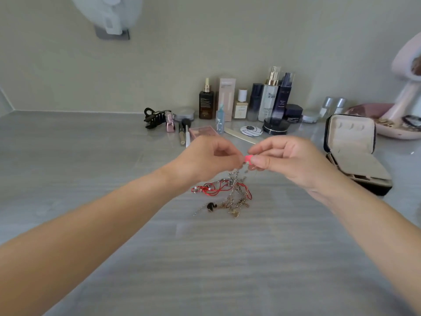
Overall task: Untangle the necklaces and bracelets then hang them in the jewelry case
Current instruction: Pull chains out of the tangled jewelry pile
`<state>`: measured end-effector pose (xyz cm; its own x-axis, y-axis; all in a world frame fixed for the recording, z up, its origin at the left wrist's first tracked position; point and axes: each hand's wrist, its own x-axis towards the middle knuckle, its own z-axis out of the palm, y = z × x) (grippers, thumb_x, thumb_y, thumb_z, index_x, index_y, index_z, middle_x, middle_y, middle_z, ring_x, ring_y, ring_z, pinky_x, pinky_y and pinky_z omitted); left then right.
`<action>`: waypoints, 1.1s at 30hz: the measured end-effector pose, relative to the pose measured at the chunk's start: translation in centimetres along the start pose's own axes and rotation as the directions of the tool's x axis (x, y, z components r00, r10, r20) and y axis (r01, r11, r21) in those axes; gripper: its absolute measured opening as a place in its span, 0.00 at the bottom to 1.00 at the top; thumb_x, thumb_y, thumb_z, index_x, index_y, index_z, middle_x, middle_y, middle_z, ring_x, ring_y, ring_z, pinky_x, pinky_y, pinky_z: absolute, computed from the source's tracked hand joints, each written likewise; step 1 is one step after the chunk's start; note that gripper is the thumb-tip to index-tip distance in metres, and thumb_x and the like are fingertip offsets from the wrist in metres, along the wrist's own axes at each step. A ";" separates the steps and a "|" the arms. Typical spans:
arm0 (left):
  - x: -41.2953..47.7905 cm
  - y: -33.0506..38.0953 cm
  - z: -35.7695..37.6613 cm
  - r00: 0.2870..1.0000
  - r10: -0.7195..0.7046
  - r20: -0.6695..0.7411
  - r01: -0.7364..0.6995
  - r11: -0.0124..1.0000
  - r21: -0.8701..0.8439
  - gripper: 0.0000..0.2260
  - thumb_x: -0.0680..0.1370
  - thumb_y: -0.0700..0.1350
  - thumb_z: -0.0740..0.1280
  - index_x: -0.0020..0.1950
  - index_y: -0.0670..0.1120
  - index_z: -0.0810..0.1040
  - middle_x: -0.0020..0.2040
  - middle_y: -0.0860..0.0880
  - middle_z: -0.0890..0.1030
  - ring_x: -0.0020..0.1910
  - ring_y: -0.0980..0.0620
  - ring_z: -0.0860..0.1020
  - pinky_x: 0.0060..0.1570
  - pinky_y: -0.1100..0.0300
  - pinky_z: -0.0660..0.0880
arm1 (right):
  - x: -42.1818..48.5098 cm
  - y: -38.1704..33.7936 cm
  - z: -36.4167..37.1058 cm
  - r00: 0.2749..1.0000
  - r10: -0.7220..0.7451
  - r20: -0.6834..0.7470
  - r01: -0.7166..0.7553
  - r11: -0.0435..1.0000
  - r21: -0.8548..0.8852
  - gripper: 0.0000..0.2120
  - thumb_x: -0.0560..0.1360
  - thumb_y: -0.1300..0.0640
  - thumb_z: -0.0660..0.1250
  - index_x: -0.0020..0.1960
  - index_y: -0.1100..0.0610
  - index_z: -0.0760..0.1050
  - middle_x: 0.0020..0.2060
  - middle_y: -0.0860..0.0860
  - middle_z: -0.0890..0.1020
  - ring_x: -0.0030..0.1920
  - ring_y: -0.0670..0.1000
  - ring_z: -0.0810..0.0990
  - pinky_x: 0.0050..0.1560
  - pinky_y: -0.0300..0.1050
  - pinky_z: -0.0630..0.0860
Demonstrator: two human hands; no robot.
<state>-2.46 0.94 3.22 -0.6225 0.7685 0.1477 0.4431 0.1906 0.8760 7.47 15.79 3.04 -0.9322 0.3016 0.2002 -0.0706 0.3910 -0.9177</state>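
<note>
Left of the open jewelry case (350, 142), left hand (211, 156) and right hand (284, 160) pinch a chain (237, 172) (near a pink piece (248, 158)), raised. That is likely so the tangle (227, 195) hangs free.

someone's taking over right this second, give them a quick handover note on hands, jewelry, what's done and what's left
Left hand: pinches the silver chain, its upper end held above the table.
Right hand: pinches a pink piece at the chain's top.
Tangle: the other chains and the red cord lie knotted together on the table below the hands.
Jewelry case: open, on the right, nothing visibly hung inside.
Done: nothing separated yet.
Left: free each piece, then hang them all.
</note>
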 end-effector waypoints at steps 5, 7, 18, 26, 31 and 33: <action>0.5 -2.0 -0.4 0.994 -0.093 -0.055 0.085 0.988 -0.132 0.07 0.74 0.44 0.68 0.36 0.50 0.78 0.38 0.52 0.82 0.40 0.56 0.78 0.44 0.57 0.72 | -0.1 1.4 0.3 0.994 0.040 -0.100 -0.038 0.999 0.018 0.08 0.70 0.66 0.69 0.40 0.53 0.79 0.29 0.46 0.83 0.32 0.42 0.78 0.39 0.31 0.75; 0.4 -2.7 -0.3 0.993 -0.098 -0.070 0.081 0.974 -0.210 0.07 0.75 0.43 0.67 0.36 0.48 0.78 0.35 0.54 0.82 0.36 0.60 0.79 0.42 0.62 0.72 | -0.3 1.6 0.3 0.986 0.043 -0.160 -0.042 0.999 0.009 0.07 0.70 0.63 0.70 0.38 0.52 0.80 0.30 0.49 0.83 0.34 0.43 0.77 0.43 0.36 0.74; -0.1 -2.9 1.0 0.999 -0.006 0.033 0.016 0.949 -0.316 0.03 0.73 0.38 0.68 0.40 0.44 0.80 0.29 0.53 0.82 0.29 0.62 0.77 0.32 0.72 0.72 | -0.3 1.5 2.5 0.976 -0.091 -0.199 0.084 0.996 -0.043 0.06 0.69 0.58 0.71 0.34 0.52 0.80 0.27 0.46 0.81 0.29 0.40 0.74 0.33 0.32 0.71; -0.1 -2.7 0.6 0.997 -0.016 0.075 0.037 0.957 -0.287 0.06 0.74 0.36 0.67 0.39 0.44 0.80 0.31 0.52 0.83 0.31 0.60 0.79 0.34 0.70 0.73 | -0.4 1.1 2.1 0.982 -0.003 -0.189 0.058 0.957 0.284 0.07 0.76 0.60 0.62 0.39 0.57 0.73 0.31 0.50 0.82 0.32 0.48 0.80 0.30 0.36 0.73; 0.1 -3.0 1.0 0.995 -0.055 0.085 0.088 0.888 -0.451 0.08 0.76 0.38 0.62 0.38 0.46 0.74 0.37 0.50 0.82 0.42 0.52 0.79 0.45 0.58 0.73 | -0.6 0.8 1.9 0.985 -0.003 -0.171 0.061 0.940 0.335 0.08 0.77 0.61 0.60 0.39 0.57 0.72 0.31 0.52 0.83 0.32 0.48 0.80 0.31 0.36 0.73; 0.1 -2.9 1.0 0.991 -0.044 0.125 0.106 0.831 -0.546 0.04 0.71 0.41 0.64 0.36 0.47 0.74 0.39 0.49 0.82 0.45 0.50 0.80 0.47 0.57 0.74 | -0.6 0.6 2.1 0.989 -0.020 -0.150 0.063 0.955 0.288 0.07 0.77 0.60 0.60 0.40 0.56 0.72 0.33 0.52 0.84 0.34 0.48 0.81 0.33 0.37 0.73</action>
<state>-3.20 1.04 0.23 -0.5563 0.8295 0.0502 -0.0503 -0.0939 0.9943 7.27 14.01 1.66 -0.8669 0.4204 0.2679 -0.2288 0.1420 -0.9631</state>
